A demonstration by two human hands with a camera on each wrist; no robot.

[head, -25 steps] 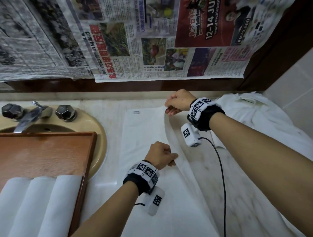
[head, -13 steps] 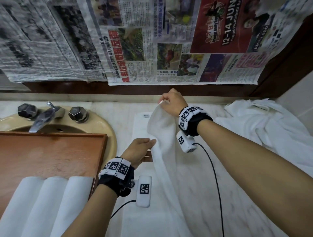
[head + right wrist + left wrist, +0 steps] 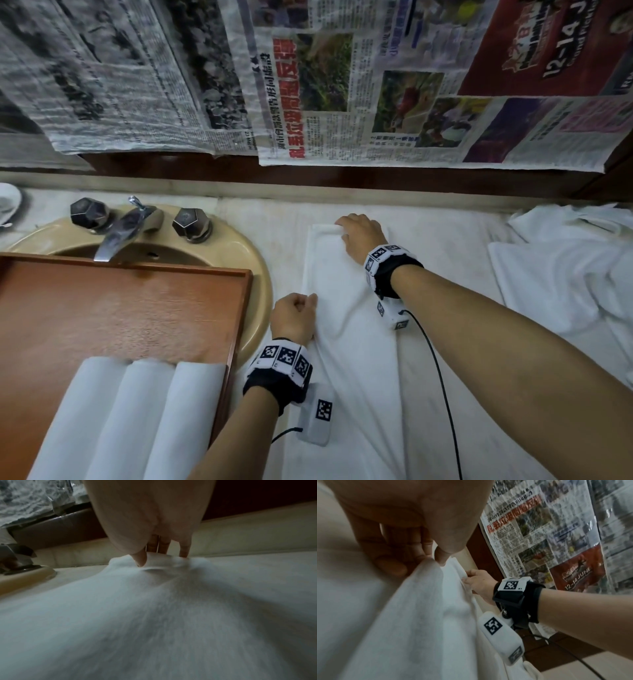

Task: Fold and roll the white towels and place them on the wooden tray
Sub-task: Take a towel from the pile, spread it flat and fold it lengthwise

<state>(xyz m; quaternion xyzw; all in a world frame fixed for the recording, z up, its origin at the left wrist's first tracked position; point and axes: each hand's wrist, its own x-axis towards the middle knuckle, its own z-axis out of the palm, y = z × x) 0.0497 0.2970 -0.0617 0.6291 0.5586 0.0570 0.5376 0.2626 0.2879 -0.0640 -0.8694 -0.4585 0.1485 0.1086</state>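
A long white towel [image 3: 346, 308] lies folded into a narrow strip on the pale marble table [image 3: 455, 246], just to the right of the beige sink [image 3: 255, 270], running from the back ledge toward the person. The right hand [image 3: 361, 236] sits at the towel's far end, the end farthest from the person and level with the sink's taps; its fingers [image 3: 184, 550] and thumb are curled down onto the cloth and bunch up a small ridge of it, gripping that end. The left hand [image 3: 295, 320] is at the towel's edge nearest the sink, about halfway along the strip, with the fingers curled in; from the wrist camera the thumb and fingers [image 3: 392, 566] pinch a raised fold of the white cloth between them. Across the sink lies a wooden tray [image 3: 113, 308], covering most of the basin, and at the tray's near end three rolled white towels [image 3: 137, 418] lie side by side, touching one another. Behind the sink's rim stand a metal faucet [image 3: 120, 233] and two dark faceted knobs [image 3: 190, 222]. Well to the right of the sink, past the folded strip, a heap of loose white towels [image 3: 561, 270] rests on the table. Sheets of newspaper [image 3: 308, 85] hang on the wall above the sink and table. Both wrists wear black bands with white marker blocks, and a thin black cable trails from the right one across the towel.
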